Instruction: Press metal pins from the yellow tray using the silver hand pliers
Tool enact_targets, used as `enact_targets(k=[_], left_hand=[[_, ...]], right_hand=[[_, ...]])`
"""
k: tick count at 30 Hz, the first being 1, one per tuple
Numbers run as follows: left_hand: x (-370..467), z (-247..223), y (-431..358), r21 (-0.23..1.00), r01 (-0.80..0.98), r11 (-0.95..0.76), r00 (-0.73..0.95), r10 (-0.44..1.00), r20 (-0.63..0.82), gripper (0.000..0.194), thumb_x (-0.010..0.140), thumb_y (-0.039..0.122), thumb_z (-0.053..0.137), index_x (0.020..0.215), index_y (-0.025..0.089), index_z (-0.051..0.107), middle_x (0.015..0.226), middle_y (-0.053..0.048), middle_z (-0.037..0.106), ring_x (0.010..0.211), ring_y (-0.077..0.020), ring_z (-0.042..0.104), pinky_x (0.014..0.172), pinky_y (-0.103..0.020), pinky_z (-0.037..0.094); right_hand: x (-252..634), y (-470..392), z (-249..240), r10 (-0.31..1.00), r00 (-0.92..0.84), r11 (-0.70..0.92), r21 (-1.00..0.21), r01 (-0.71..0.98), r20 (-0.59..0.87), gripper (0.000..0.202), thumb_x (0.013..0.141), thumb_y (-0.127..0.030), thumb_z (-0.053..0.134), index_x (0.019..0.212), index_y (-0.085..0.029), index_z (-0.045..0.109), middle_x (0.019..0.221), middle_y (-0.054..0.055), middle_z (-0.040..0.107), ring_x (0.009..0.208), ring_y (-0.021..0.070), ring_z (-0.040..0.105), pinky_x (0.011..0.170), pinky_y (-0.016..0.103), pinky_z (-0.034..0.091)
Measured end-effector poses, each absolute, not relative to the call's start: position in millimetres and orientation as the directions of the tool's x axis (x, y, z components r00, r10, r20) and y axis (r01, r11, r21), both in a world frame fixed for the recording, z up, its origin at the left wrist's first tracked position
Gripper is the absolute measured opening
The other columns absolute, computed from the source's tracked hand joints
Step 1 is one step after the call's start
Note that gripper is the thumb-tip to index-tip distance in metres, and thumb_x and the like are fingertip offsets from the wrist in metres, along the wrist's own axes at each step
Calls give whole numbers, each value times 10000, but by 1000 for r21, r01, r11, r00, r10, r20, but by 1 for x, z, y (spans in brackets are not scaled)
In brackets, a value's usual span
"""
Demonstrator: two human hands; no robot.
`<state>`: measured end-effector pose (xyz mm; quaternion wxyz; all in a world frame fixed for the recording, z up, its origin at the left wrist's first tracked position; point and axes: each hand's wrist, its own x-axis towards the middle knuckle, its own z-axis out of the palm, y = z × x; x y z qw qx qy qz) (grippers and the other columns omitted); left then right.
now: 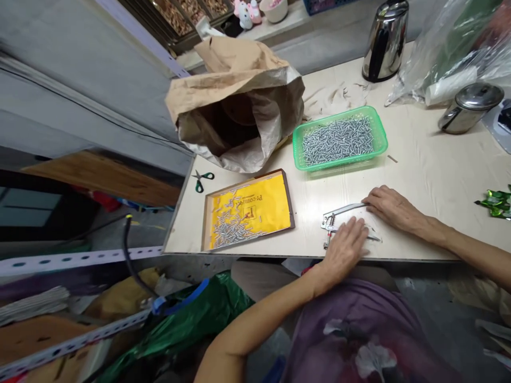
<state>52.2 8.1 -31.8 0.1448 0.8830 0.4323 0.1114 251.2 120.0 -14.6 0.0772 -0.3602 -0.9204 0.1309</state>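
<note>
A metal plier-like hand tool [330, 219] with a coil spring and two long handles lies near the table's front edge. Over its lower handle rests my left hand [345, 246], palm down, its fingers stretched out and the contact underneath hidden. My right hand [393, 210] has its fingertips closed at the end of the upper handle; the thumb is mostly hidden. Left of the tool, a shallow box with a yellow lining [275, 199] holds a heap of small silver metal pieces [231, 229]. A green plastic basket [339, 164] beyond my hands is filled with similar pieces.
A large open paper bag [235, 80] stands behind the box. Green-handled scissors [203, 180] lie at the table's left. At the back are a steel kettle [386, 40], a lidded metal cup [471, 106] and a clear plastic bag [451, 53]. Shiny green wrappers [497, 203] lie far right.
</note>
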Motion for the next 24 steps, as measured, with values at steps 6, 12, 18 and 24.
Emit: enact_targets(k=[6,12,18,24], left_hand=[[60,-39,-14,445,678,-585,604,789,118,662,955,564,431,1411,84,433,1433,-216,518,1418,-304,399,1179,-510,311],[63,-32,-12,499,642,-582,641,765,68,634,934,554,495,1372,95,493,1363,-219,568,1346,-323,479,1124,-492,397],[4,-12,-48,413,594,-690,582,723,372,257,978,289,513,1153,190,673,990,-69,728,955,-155,671,893,-261,536],[-124,11,-25,412,905,104,-254,909,330,167,922,187,569,885,157,728,810,-73,697,786,-179,634,740,-299,514]], right_hand=[[235,143,-10,725,-688,681,-188,708,33,190,942,-208,483,911,-161,664,906,118,648,861,248,504,711,348,349],[181,105,14,376,-924,903,-251,350,64,118,905,-216,590,956,-231,695,991,81,632,899,228,463,725,343,310],[141,89,-14,113,-978,984,-158,85,175,215,856,-130,603,652,-198,614,774,63,594,811,208,458,669,339,287],[132,92,-24,169,-904,973,-210,91,393,334,953,-65,356,776,-208,601,765,38,615,753,173,512,689,318,357]])
